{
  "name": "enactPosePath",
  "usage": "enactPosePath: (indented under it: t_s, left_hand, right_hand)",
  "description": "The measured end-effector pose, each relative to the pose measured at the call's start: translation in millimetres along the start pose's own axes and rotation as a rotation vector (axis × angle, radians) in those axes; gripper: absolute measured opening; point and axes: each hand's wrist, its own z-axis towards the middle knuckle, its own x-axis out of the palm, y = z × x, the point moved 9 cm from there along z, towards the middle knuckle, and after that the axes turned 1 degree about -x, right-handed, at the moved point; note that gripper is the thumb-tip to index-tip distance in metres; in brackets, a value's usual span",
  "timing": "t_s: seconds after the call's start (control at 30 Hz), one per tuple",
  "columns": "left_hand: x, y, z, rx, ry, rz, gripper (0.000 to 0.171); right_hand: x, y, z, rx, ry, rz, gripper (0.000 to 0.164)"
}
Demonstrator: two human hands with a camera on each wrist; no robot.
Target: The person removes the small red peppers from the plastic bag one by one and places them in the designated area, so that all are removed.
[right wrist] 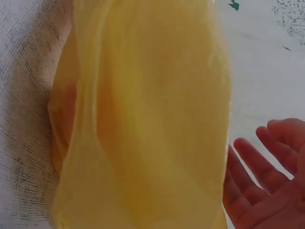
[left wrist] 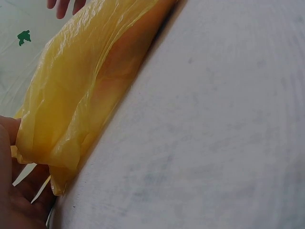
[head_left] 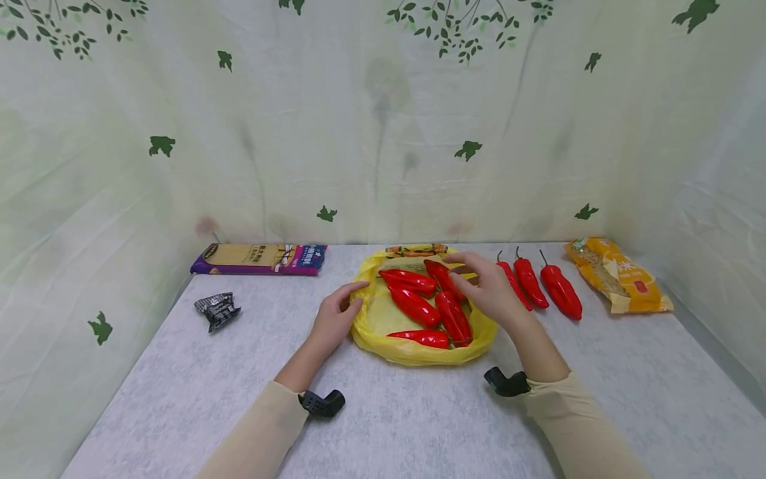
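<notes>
A yellow plastic bag sits on the table with its mouth spread wide and its rim rolled down. Several glossy red chili peppers lie inside it. My left hand holds the bag's left rim, thumb and fingers bent around the plastic; in the left wrist view the bag partly hides those fingers. Over the bag's right side hovers my right hand, fingers loosely spread and holding nothing. The right wrist view shows that hand beside the bag's wall.
Three red chili peppers lie in a row right of the bag. Beyond them is an orange food packet. At the back left lies a long purple-and-tan package, with a small black-and-silver wrapped item in front. A leaf-print curtain hangs behind.
</notes>
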Motion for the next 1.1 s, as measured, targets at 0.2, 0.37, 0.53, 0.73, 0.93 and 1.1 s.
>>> enactPosePath:
  t_s: [0.2, 0.37, 0.53, 0.73, 0.93, 1.1]
  left_hand:
    - [-1.2, -0.2, 0.5, 0.010, -0.002, 0.005, 0.032]
    - [-2.5, -1.0, 1.1, 0.025, -0.005, 0.007, 0.032]
    - [-1.5, -0.4, 0.3, 0.009, 0.005, 0.008, 0.032]
    - [-0.2, -0.2, 0.5, -0.012, 0.008, 0.003, 0.032]
    - [-0.5, -1.1, -0.4, -0.009, -0.002, 0.010, 0.032]
    - [0.0, -1.9, -0.7, 0.000, -0.002, 0.014, 0.032]
  right_hand:
    - [18, 1, 2, -0.007, 0.129, -0.022, 0.043]
    - [30, 1, 1, -0.009, 0.199, -0.049, 0.051]
    - [40, -3, -1, 0.001, 0.252, -0.084, 0.054]
    - [48, -7, -2, 0.007, 0.285, -0.163, 0.054]
    - [52, -11, -4, 0.016, 0.310, -0.178, 0.053]
    - [54, -14, -6, 0.025, 0.327, -0.190, 0.052]
